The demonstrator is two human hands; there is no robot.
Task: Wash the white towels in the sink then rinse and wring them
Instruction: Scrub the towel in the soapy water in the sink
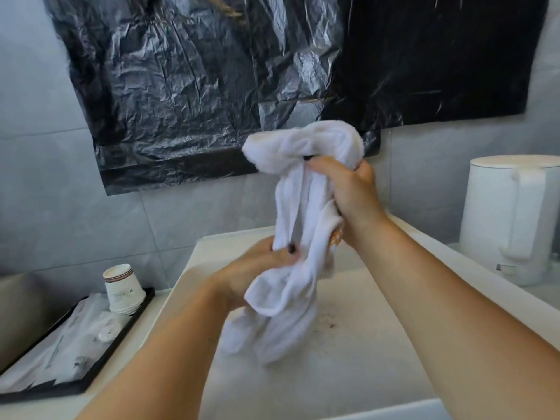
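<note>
A white towel (298, 213) hangs bunched and upright over the white sink (378, 344). My right hand (348, 189) grips its upper part, with the top end flopping over the fingers. Lower down, my left hand (257, 271) grips the towel's middle, fingers curled round the cloth. The towel's bottom end (260, 331) droops toward the basin floor. An orange mark shows on the cloth near my right wrist. The tap is hidden behind the towel and hands.
A white kettle (512, 222) stands on the counter at the right. At the left, a black tray (91, 368) holds stacked paper cups (122, 289) and plastic-wrapped packets. Black plastic sheeting (242, 71) covers the wall above the sink.
</note>
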